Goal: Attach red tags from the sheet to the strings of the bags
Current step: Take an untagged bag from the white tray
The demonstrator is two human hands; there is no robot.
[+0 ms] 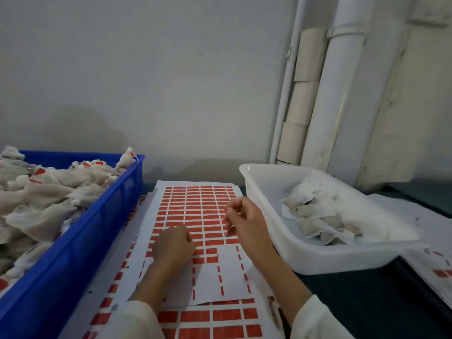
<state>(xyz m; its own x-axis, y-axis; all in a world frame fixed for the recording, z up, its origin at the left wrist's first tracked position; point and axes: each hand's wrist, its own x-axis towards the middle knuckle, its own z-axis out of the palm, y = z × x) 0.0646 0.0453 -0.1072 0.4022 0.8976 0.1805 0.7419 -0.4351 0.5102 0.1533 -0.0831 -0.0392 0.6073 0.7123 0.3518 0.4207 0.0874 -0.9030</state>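
Left hand [174, 245] on sheet [195, 206]; its fingertips blurred, grip unclear.

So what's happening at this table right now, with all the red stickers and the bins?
A person is working over a sheet of red tags lying between two bins. The left hand rests on the sheet, fingers curled at a tag; the right hand hovers above it, fingers loosely curled. The blue crate on the left holds bags, some already tagged red. The white tub on the right holds bags showing no tags.
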